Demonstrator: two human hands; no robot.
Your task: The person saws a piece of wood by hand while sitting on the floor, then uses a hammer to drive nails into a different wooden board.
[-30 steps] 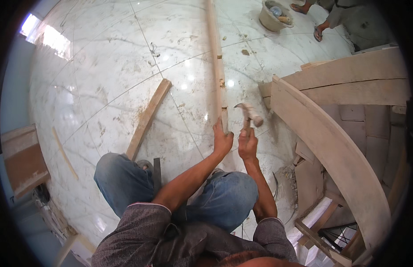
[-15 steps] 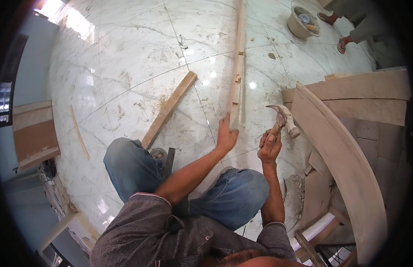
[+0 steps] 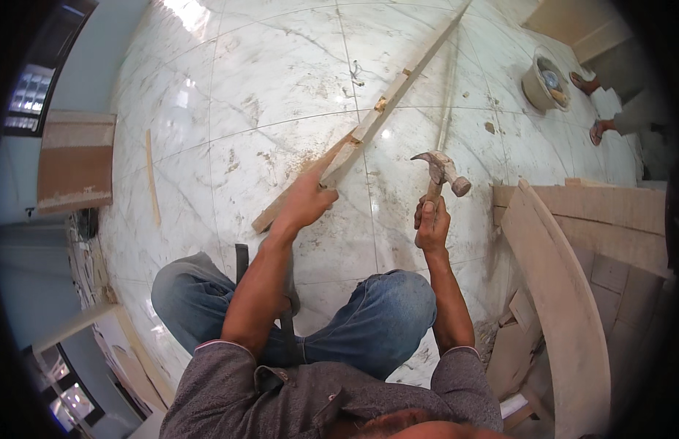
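My left hand [image 3: 308, 200] is closed on the near end of a long wooden strip [image 3: 431, 53], which slants away to the far right. Several notches are cut along the strip. A shorter wood block [image 3: 277, 211] lies beneath its near end, partly covered by the strip and my hand. In my right hand [image 3: 432, 225] a claw hammer [image 3: 443, 172] is held upright by its handle, raised over the floor to the right of the strip. The hammer's claw points left and its striking face right. It touches neither piece of wood.
Stacked boards with a curved wooden panel [image 3: 563, 293] stand close at my right. A bucket [image 3: 538, 86] holding items sits far right, beside another person's sandalled feet [image 3: 601, 130]. A thin stick [image 3: 152, 179] and a brown-and-tan panel [image 3: 76, 164] are at left. Marble-look tiles [image 3: 266, 80] carry dust.
The long strip's near end has swung left over the shorter block, carried by my left hand. My right hand still holds the hammer up. The view has shifted.
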